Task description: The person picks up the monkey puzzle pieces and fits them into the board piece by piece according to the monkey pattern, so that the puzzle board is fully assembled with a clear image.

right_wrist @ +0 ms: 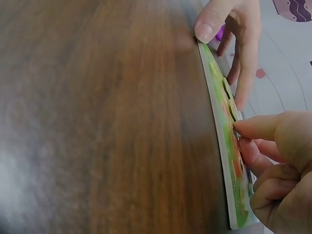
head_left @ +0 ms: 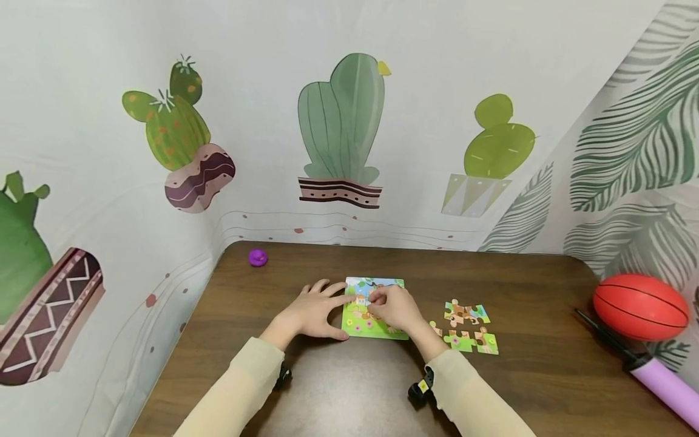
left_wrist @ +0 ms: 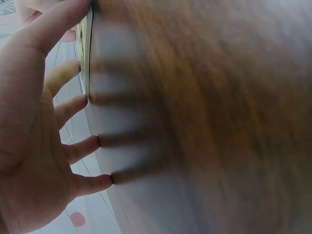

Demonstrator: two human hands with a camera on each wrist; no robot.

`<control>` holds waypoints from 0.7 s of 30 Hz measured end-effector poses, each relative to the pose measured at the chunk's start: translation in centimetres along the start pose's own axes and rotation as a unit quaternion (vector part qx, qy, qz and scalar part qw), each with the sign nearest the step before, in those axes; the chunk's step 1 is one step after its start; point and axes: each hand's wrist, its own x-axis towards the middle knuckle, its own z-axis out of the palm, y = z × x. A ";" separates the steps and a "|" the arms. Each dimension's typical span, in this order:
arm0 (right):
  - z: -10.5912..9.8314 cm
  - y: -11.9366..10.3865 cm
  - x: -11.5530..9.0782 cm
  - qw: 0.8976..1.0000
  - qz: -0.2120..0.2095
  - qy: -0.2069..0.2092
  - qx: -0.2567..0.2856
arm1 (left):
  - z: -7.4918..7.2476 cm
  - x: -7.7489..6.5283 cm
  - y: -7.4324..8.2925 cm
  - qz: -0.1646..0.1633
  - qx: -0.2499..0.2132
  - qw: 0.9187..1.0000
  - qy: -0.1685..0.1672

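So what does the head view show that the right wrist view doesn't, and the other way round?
Only the head view shows the loose pieces, the red ball, the lilac tube and the sleeves.

Only the right wrist view shows the tucked fingers of the right hand, and a low close look at the board.

Both show the two hands, the left one included, the board, table, wall and something purple.

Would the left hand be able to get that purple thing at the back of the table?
Probably yes: nothing shows between the left hand and the purple thing, though it may take a stretch.
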 end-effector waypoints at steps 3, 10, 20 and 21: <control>0.0 -0.1 0.0 1.000 0.002 0.004 -0.008 | 0.0 0.1 0.1 0.000 -0.001 1.000 0.001; 0.0 -0.2 -0.1 1.000 0.007 0.003 -0.010 | 0.1 0.3 0.1 -0.004 0.006 1.000 -0.004; -0.1 -0.2 -0.2 1.000 -0.005 -0.005 -0.006 | 0.1 0.1 0.0 0.003 0.008 1.000 -0.001; -0.1 -0.2 -0.2 1.000 -0.004 -0.006 -0.006 | 0.0 0.1 0.0 0.004 0.009 1.000 0.000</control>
